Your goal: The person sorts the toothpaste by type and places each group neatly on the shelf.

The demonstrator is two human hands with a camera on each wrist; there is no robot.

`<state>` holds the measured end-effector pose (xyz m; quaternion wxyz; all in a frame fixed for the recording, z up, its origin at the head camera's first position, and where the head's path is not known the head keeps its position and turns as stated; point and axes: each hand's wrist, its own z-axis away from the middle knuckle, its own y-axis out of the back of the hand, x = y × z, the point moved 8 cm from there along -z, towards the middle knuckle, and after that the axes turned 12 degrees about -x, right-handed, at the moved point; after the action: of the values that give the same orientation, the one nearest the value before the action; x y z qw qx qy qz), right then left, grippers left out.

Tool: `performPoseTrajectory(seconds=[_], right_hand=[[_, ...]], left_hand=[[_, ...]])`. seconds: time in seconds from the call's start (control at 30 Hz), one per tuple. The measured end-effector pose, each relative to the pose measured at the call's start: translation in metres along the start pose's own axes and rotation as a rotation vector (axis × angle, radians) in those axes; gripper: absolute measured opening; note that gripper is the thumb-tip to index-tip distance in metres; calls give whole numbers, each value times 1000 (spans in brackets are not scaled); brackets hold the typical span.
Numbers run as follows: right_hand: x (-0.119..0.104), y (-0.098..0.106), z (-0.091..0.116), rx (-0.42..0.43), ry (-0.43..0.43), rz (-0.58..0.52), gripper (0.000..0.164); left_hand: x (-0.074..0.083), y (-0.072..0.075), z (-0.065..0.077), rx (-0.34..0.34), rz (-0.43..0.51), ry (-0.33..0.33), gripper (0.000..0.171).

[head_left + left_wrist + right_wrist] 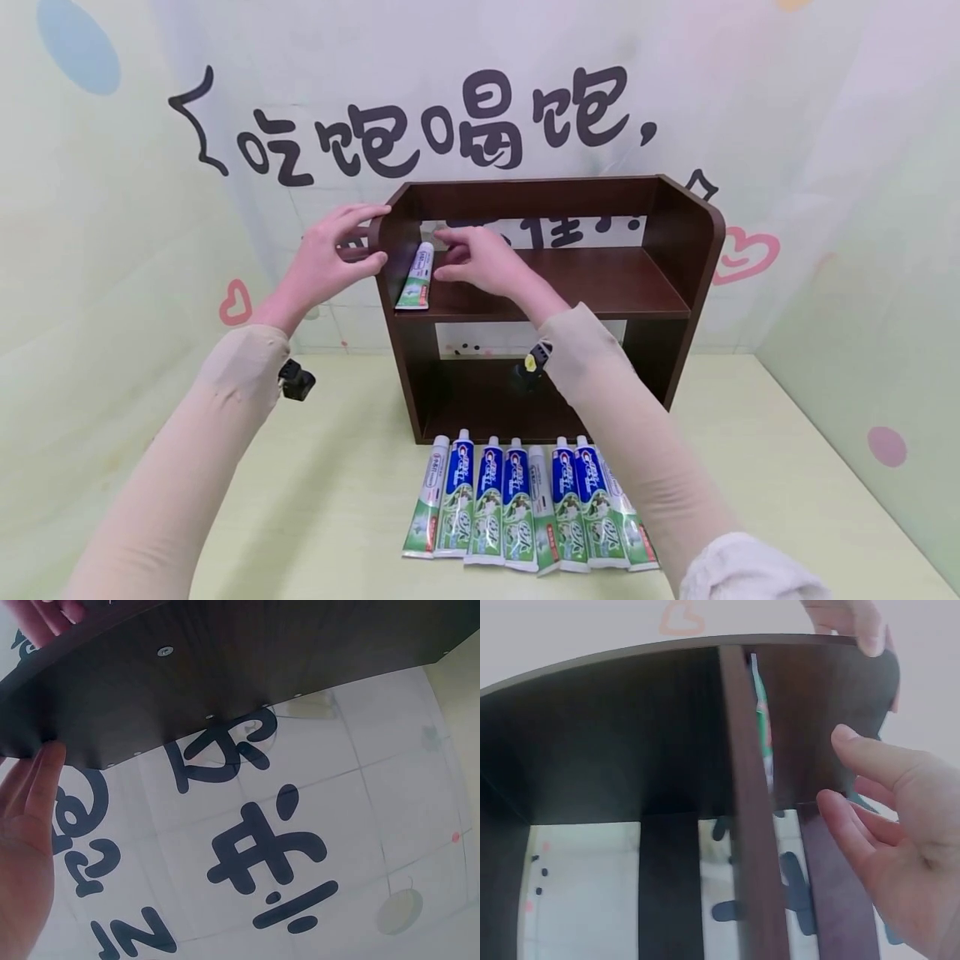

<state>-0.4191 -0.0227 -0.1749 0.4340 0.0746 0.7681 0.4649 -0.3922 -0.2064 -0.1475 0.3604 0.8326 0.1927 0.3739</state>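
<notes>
A green-and-white toothpaste tube [417, 279] lies at the left end of the upper board of a dark brown two-tier rack [592, 283], cap toward the back. Just right of it is my right hand [487, 262], fingers loosely bent and apart from the tube. In the right wrist view this hand [904, 825] has nothing between thumb and fingers, and the tube [763, 724] shows edge-on. My left hand [322, 254] touches the rack's left side panel with extended fingers. The left wrist view shows its thumb against the panel's outer face [225, 667].
On the pale table [322, 483], a row of several toothpaste tubes lies before the rack: blue Crest ones [489, 500] and green-and-white ones [429, 500]. My right forearm covers the row's right end. A wall with black lettering [491, 117] stands behind.
</notes>
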Motion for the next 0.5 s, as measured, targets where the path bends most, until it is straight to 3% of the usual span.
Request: performPoseTrajectory(seconds=[0.3,0.43,0.5], right_hand=[[-5,30,27,85,29,-18,66],[-6,41,41,139,51,-27,65],[-4,44,49,162,56,-30,64]], left_hand=[[28,3,8,0,-8,-1,56],[31,3,9,-3,-12,-10,55],[25,2,7,-3,-14,-14,56]])
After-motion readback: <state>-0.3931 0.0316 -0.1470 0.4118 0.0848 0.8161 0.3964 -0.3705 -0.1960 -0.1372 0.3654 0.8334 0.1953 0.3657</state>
